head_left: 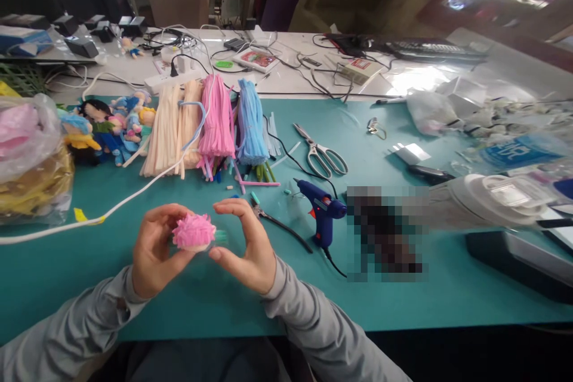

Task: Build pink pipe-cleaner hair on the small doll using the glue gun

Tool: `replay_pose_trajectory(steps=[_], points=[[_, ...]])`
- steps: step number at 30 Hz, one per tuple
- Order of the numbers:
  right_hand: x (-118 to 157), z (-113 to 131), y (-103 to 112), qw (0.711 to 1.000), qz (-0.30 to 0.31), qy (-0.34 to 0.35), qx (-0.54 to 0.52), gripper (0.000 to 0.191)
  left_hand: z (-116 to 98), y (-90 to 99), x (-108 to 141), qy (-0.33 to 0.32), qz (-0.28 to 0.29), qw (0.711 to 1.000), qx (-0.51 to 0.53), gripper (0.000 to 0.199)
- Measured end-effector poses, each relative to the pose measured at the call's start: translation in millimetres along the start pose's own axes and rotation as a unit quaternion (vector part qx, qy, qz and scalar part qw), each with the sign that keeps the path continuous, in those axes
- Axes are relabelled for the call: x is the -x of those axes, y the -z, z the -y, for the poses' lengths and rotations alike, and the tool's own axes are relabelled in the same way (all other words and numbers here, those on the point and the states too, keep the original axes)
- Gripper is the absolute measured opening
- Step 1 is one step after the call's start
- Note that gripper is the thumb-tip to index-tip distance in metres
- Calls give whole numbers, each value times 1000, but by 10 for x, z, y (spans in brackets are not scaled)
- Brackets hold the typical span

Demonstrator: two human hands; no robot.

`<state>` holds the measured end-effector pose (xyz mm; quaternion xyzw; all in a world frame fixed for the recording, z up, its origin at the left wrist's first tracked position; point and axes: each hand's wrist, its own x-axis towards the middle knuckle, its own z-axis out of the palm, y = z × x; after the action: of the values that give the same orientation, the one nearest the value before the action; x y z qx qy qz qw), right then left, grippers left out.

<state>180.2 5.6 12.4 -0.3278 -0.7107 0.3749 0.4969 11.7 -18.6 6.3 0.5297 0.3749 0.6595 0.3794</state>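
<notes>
My left hand is closed around a small pink fuzzy piece with a cream underside, which looks made of pipe cleaner. Just right of it, my right hand is open, its thumb and fingers curved apart with nothing between them. A blurred teal strip shows behind the gap; whether it joins the pink piece I cannot tell. Beyond my right hand lie pliers with dark handles. A blue glue gun stands to their right, nozzle pointing left.
Bundles of cream, pink and blue pipe cleaners lie ahead, with scissors to their right. Small dolls and a plastic bag sit left. A white cable crosses the mat. A white cylindrical device stands right.
</notes>
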Motion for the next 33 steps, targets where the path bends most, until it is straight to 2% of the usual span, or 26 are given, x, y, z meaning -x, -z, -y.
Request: replay_pose_trajectory(steps=[4, 9, 15, 21, 27, 30, 33], points=[[11, -32, -36, 998, 56, -21, -26, 54, 24, 27, 15, -16, 16, 1000, 12, 51], [24, -44, -65, 997, 66, -24, -26, 50, 29, 46, 18, -37, 21, 999, 12, 52], [34, -59, -97, 999, 38, -30, -20, 31, -4, 20, 1, -21, 25, 999, 13, 46], [38, -55, -120, 997, 19, -60, -39, 27, 35, 39, 7, 1, 29, 998, 50, 50], [32, -111, -120, 994, -39, -69, -69, 21, 136, 135, -40, 22, 60, 995, 75, 56], [20, -141, -110, 992, -67, -67, -85, 19, 202, 158, -64, 60, 46, 992, 105, 49], [6, -163, -103, 989, -85, -62, -102, 17, 252, 153, -82, 132, 19, 982, 134, 45]])
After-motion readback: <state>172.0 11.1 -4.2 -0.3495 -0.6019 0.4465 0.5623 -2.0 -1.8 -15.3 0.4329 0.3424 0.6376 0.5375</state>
